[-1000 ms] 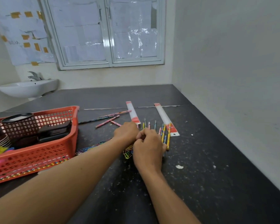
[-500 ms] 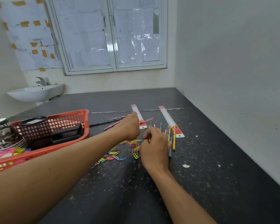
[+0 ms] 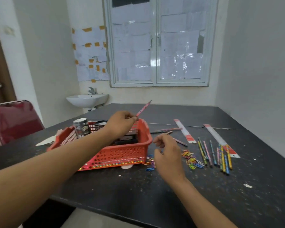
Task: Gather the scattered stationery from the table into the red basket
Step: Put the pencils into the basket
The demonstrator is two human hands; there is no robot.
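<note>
We see the left hand (image 3: 120, 122) pinch a pink pencil (image 3: 143, 108) above the red basket (image 3: 122, 155), the right hand (image 3: 169, 156) loosely curled, empty, over paper clips (image 3: 192, 160) beside loose pencils (image 3: 222, 157).

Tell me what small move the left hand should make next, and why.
Probably lower it a little and let go: the left hand pinches a pink pencil over the red basket, so a short drop should land it inside.

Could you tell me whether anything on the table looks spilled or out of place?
Yes: coloured paper clips lie spilled in a loose heap on the black table, a few strayed beside the red basket. Pale scraps and specks litter the tabletop too.
</note>
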